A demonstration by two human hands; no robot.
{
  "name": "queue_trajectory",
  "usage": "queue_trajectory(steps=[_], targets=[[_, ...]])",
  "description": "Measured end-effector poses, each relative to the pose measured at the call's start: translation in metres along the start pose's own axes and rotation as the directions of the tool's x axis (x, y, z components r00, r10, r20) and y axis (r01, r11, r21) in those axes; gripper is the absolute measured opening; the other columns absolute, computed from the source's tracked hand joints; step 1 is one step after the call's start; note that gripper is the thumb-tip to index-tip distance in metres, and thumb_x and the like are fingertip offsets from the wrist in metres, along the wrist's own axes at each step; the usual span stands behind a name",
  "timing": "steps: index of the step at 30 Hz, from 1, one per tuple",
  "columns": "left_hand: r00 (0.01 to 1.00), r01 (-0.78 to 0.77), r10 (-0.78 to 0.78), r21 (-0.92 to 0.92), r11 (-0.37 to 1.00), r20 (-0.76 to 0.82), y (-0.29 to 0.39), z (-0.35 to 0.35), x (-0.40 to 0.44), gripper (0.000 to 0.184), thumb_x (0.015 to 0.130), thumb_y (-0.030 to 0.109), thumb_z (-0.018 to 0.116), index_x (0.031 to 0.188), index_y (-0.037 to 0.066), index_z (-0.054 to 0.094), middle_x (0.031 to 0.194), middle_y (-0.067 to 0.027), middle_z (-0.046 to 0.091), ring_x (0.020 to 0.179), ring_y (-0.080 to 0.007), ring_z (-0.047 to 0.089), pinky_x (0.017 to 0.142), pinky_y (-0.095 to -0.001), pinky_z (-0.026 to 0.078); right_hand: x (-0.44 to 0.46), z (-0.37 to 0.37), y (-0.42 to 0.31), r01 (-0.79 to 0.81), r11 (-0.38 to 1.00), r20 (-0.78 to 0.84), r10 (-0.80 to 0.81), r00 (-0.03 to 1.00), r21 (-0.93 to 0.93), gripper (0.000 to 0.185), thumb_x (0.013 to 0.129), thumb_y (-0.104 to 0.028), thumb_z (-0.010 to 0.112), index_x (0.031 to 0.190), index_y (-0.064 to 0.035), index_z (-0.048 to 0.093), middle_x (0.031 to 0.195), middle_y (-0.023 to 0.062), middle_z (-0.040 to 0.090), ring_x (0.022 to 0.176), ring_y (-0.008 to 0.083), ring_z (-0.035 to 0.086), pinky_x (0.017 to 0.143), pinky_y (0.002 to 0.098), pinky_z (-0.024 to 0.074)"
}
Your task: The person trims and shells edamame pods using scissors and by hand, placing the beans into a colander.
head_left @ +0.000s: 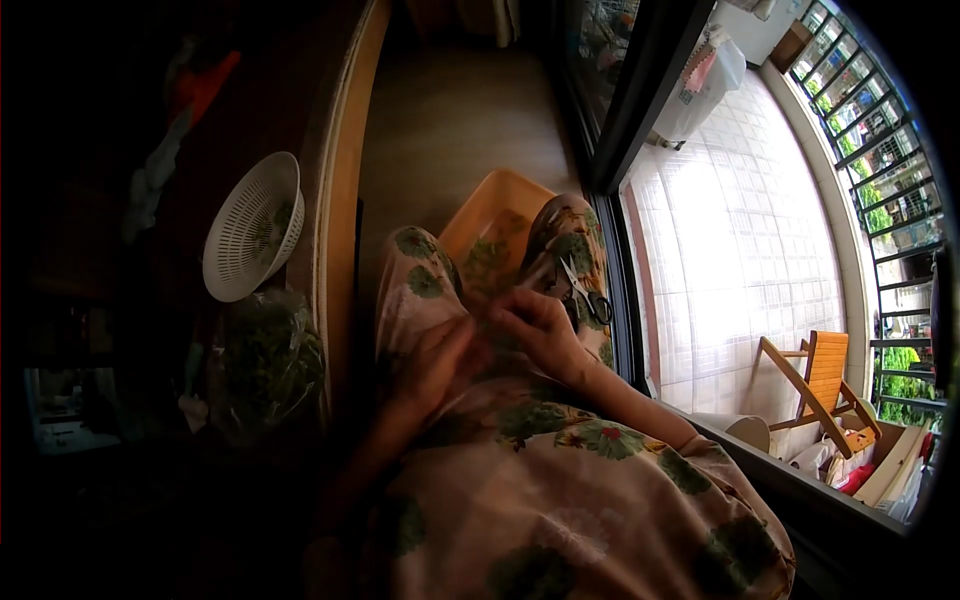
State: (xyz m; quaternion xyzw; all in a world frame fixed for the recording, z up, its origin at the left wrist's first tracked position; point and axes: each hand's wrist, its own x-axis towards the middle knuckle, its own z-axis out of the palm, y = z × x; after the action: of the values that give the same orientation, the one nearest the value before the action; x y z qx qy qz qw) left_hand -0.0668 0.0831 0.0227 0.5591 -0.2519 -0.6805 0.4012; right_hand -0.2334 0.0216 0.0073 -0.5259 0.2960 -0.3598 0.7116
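Observation:
Over my lap, my left hand (438,362) and my right hand (543,333) meet with fingertips close together. The right fingers are bent in a pinch, and the left fingers curl inward, blurred and dim. What lies between them is too dark and smeared to make out. Scissors (590,298) with dark handles rest on my right thigh, just beyond the right hand. Between my knees stands an orange plastic bin (500,185) with green leafy bits inside. To the left are a white colander (235,240) holding a few greens and a clear plastic bag (268,365) of leafy greens.
The colander and bag sit on a dark wooden table (335,150) with a light edge. On my right runs a sliding door frame (640,110). Beyond it, a tiled balcony (730,230) has a folding wooden chair (825,375) and a barred railing (870,150).

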Motion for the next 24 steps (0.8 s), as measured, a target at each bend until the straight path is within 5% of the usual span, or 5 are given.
queue_trajectory(steps=[4, 7, 16, 19, 24], targets=[[0.996, -0.038, 0.037, 0.019, 0.999, 0.077, -0.003, -0.002, 0.001, 0.033, 0.100, 0.030, 0.035, 0.102, 0.004, 0.055, 0.074, -0.0037, 0.055, 0.064, -0.0111, 0.051, 0.059, -0.0232, 0.043, -0.001, 0.000, -0.012, -0.043, 0.998, 0.066, 0.039, 0.997, 0.053, 0.009, 0.091, -0.007, 0.053, 0.090, 0.0019, 0.056, 0.083, 0.0066, 0.062, 0.077, 0.0121, 0.060, 0.069, 0.0266, 0.0479], [0.991, -0.101, 0.090, 0.115, 0.988, 0.101, -0.003, -0.004, 0.001, 0.033, 0.101, 0.030, 0.034, 0.099, 0.004, 0.054, 0.073, -0.0024, 0.053, 0.063, -0.0106, 0.050, 0.059, -0.0228, 0.042, -0.001, -0.005, -0.019, -0.013, 0.992, 0.091, 0.024, 0.996, -0.123, 0.009, 0.090, -0.007, 0.056, 0.089, 0.0013, 0.057, 0.082, 0.0083, 0.063, 0.080, 0.0144, 0.062, 0.069, 0.0288, 0.0489], [0.997, -0.008, 0.007, 0.007, 1.000, 0.077, 0.006, 0.001, -0.003, 0.029, 0.099, 0.029, 0.039, 0.093, 0.005, 0.055, 0.071, -0.0013, 0.053, 0.062, -0.0099, 0.049, 0.059, -0.0232, 0.041, 0.004, -0.012, -0.014, 0.320, 0.807, 0.211, -0.246, 0.946, -0.496, 0.009, 0.083, -0.008, 0.062, 0.085, 0.0001, 0.058, 0.078, 0.0151, 0.060, 0.072, 0.0291, 0.060, 0.065, 0.0341, 0.0470], [0.973, -0.232, 0.201, 0.436, 0.870, 0.116, 0.009, 0.001, -0.002, 0.028, 0.098, 0.027, 0.041, 0.090, 0.004, 0.055, 0.070, -0.0003, 0.051, 0.062, -0.0092, 0.047, 0.058, -0.0238, 0.040, 0.002, -0.010, -0.020, 0.269, 0.815, 0.181, -0.204, 0.962, -0.513, 0.009, 0.084, -0.008, 0.061, 0.084, 0.0004, 0.057, 0.078, 0.0152, 0.059, 0.071, 0.0262, 0.060, 0.064, 0.0338, 0.0464], [0.970, -0.241, 0.220, 0.436, 0.867, 0.099, 0.014, 0.007, -0.008, 0.027, 0.098, 0.025, 0.041, 0.088, 0.004, 0.055, 0.070, 0.0001, 0.049, 0.062, -0.0087, 0.045, 0.058, -0.0237, 0.038, 0.003, -0.011, -0.020, 0.108, 0.944, 0.247, -0.030, 0.969, -0.313, 0.010, 0.088, -0.008, 0.054, 0.086, 0.0012, 0.056, 0.078, 0.0136, 0.058, 0.074, 0.0185, 0.059, 0.067, 0.0310, 0.0456]])
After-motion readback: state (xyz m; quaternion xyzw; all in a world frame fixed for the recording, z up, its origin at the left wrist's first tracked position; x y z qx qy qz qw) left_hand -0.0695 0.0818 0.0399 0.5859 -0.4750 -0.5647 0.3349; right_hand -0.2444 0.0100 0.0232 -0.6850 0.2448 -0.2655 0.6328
